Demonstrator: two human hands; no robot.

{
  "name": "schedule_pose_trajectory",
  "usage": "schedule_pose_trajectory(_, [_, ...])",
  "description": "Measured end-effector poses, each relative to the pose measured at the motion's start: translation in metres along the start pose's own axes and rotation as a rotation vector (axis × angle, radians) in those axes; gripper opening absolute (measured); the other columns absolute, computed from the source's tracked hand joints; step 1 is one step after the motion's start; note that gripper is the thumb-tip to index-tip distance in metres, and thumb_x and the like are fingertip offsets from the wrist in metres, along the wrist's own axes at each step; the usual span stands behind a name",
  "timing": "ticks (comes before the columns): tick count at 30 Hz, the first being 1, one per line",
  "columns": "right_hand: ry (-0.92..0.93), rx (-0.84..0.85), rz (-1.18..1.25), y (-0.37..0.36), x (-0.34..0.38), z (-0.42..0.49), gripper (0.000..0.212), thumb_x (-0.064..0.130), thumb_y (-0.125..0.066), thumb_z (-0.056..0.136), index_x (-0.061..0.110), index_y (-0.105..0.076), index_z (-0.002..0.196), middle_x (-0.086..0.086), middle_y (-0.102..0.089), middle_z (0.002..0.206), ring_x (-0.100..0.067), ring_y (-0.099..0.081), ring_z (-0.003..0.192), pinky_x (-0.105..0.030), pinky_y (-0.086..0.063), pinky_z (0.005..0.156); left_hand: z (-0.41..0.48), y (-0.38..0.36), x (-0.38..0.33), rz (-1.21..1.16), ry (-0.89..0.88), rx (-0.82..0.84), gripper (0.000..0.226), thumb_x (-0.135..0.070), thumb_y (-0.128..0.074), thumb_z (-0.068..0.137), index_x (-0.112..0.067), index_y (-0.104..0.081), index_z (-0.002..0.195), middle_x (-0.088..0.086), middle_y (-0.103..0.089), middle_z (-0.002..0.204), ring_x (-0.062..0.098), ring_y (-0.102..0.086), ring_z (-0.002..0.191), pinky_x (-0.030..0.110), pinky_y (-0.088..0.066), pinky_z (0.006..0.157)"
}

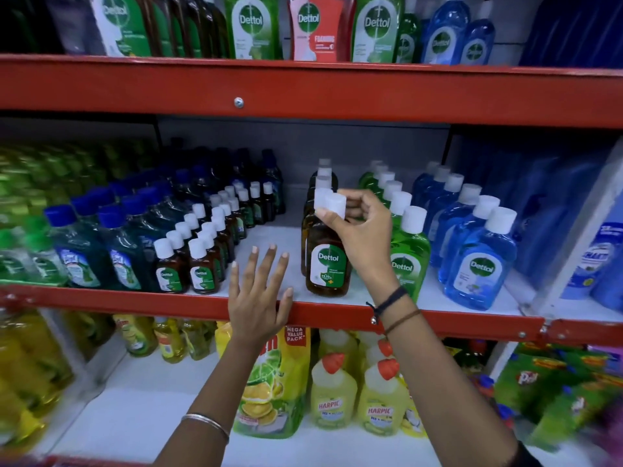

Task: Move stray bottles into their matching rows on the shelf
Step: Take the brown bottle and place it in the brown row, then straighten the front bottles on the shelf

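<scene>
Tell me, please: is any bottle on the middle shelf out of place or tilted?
Nothing clearly stands out. The brown bottle gripped at its white cap by the right hand stands upright at the front of its matching brown row. The left hand is open.

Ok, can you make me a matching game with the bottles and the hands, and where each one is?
Things:
1. brown Dettol bottle
2. green Dettol bottle
3. blue Dettol bottle
4. left hand

Places:
A. open, over the red shelf edge
B. front of the row furthest right of the three
C. cap pinched by the right hand
D. front of the row between the other two

Pairs: 1-C, 2-D, 3-B, 4-A
</scene>
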State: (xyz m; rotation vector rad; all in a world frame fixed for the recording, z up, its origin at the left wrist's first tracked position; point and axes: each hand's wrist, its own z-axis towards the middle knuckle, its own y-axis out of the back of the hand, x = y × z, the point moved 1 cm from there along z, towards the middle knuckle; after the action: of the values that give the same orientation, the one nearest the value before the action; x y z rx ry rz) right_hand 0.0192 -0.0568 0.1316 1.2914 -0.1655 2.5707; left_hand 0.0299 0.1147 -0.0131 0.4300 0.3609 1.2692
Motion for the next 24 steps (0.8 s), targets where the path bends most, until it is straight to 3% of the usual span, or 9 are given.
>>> schedule_pose_trajectory(5, [-0.024, 0.039, -0.005, -0.014, -0.015, -0.001, 0.035, 0.022, -0.082, 0.069, 0.02, -0.064, 0.099, 0.01, -0.066, 0.086, 0.002, -0.062, 0.077, -0.015, -0.051, 0.072, -0.001, -0.003, 0.001, 0.009, -0.025, -0.041, 0.052, -0.044, -0.025, 0.102, -0.022, -0.037, 0.147, 0.008, -0.046, 0.149, 0.028, -0.032, 0.144, 0.055, -0.023, 0.116])
schedule_pose_trajectory(7, [-0.035, 0.064, -0.017, -0.015, -0.019, -0.003, 0.036, 0.023, -0.08, 0.071, 0.019, -0.064, 0.104, 0.006, -0.068, 0.091, -0.006, -0.065, 0.085, -0.02, -0.053, 0.079, -0.002, -0.005, 0.002, 0.0, -0.028, -0.033, 0.052, -0.044, -0.024, 0.102, -0.022, -0.036, 0.148, 0.008, -0.047, 0.149, 0.028, -0.032, 0.144, 0.056, -0.024, 0.115])
schedule_pose_trajectory(10, [-0.046, 0.11, -0.033, -0.011, -0.024, -0.007, 0.039, 0.028, -0.074, 0.079, 0.016, -0.063, 0.114, -0.001, -0.071, 0.105, -0.014, -0.066, 0.098, -0.032, -0.054, 0.09, -0.003, -0.005, 0.001, -0.013, -0.024, -0.006, 0.052, -0.043, -0.025, 0.102, -0.022, -0.038, 0.147, 0.007, -0.047, 0.149, 0.027, -0.032, 0.144, 0.055, -0.025, 0.115])
schedule_pose_trajectory(13, [-0.087, 0.165, -0.025, -0.004, -0.029, -0.025, 0.05, 0.044, -0.06, 0.086, 0.018, -0.055, 0.129, 0.0, -0.061, 0.13, -0.009, -0.057, 0.118, -0.033, -0.047, 0.102, 0.0, 0.002, -0.005, -0.097, 0.048, 0.057, 0.052, -0.041, -0.028, 0.101, -0.021, -0.04, 0.147, 0.005, -0.044, 0.152, 0.024, -0.03, 0.145, 0.052, -0.025, 0.115])
schedule_pose_trajectory(16, [-0.212, 0.185, -0.052, 0.007, -0.037, -0.053, 0.06, 0.056, -0.041, 0.089, 0.023, -0.041, 0.139, 0.009, -0.043, 0.145, -0.005, -0.041, 0.131, -0.028, -0.033, 0.111, 0.005, 0.017, -0.019, -0.377, 0.205, 0.085, 0.053, -0.04, -0.03, 0.101, -0.022, -0.033, 0.15, 0.0, -0.037, 0.155, 0.018, -0.029, 0.146, 0.046, -0.031, 0.115])
schedule_pose_trajectory(19, [-0.362, 0.194, -0.014, 0.013, -0.049, -0.07, 0.079, 0.074, -0.03, 0.078, 0.029, -0.037, 0.141, 0.003, -0.038, 0.151, -0.011, -0.035, 0.138, -0.04, -0.028, 0.117, 0.012, 0.038, -0.042, -0.88, 0.444, 0.131, 0.058, -0.051, -0.026, 0.1, -0.031, -0.02, 0.153, -0.015, -0.023, 0.159, 0.001, -0.021, 0.146, 0.032, -0.023, 0.12])
schedule_pose_trajectory(22, [-0.42, 0.21, 0.101, 0.012, -0.047, -0.069, 0.076, 0.094, -0.031, 0.059, 0.053, -0.047, 0.12, 0.001, -0.043, 0.149, -0.015, -0.04, 0.135, -0.045, -0.031, 0.115, 0.021, 0.048, -0.063, -1.147, 0.642, 0.217, 0.055, -0.072, -0.019, 0.09, -0.059, -0.011, 0.143, -0.016, -0.017, 0.162, 0.003, -0.018, 0.148, 0.041, -0.019, 0.123])
schedule_pose_trajectory(24, [-0.424, 0.222, 0.139, 0.012, -0.045, -0.069, 0.069, 0.097, -0.03, 0.053, 0.058, -0.048, 0.107, -0.001, -0.044, 0.147, -0.016, -0.043, 0.133, -0.045, -0.033, 0.114, 0.024, 0.048, -0.069, -1.217, 0.691, 0.248, 0.054, -0.085, -0.017, 0.081, -0.069, -0.017, 0.131, -0.013, -0.023, 0.161, 0.007, -0.024, 0.147, 0.045, -0.024, 0.122])
